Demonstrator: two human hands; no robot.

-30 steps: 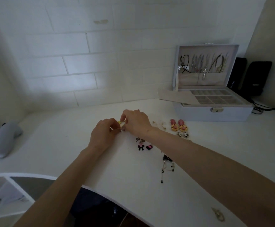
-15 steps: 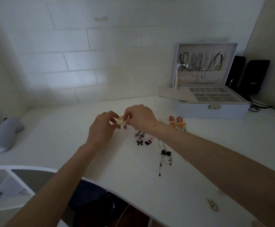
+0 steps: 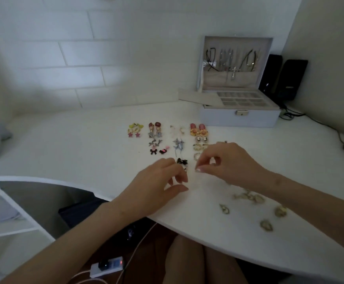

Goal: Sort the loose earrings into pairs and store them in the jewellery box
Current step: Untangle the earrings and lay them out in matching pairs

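Head view: left hand (image 3: 156, 187) fingers loosely curled, holding nothing, tips just beside black earring (image 3: 182, 161). Right hand (image 3: 228, 162) thumb and forefinger pinched together; on anything or not, can't tell. Paired earrings (image 3: 135, 131) in rows beyond the fingertips. Loose gold earrings (image 3: 266, 225) lie behind the right wrist. Jewellery box (image 3: 239, 119) open, well beyond the right fingers.

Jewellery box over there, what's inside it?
The jewellery box has necklaces hanging in its open lid, one with a cross pendant, above a tray of small compartments. A beige panel hides the tray's left end.
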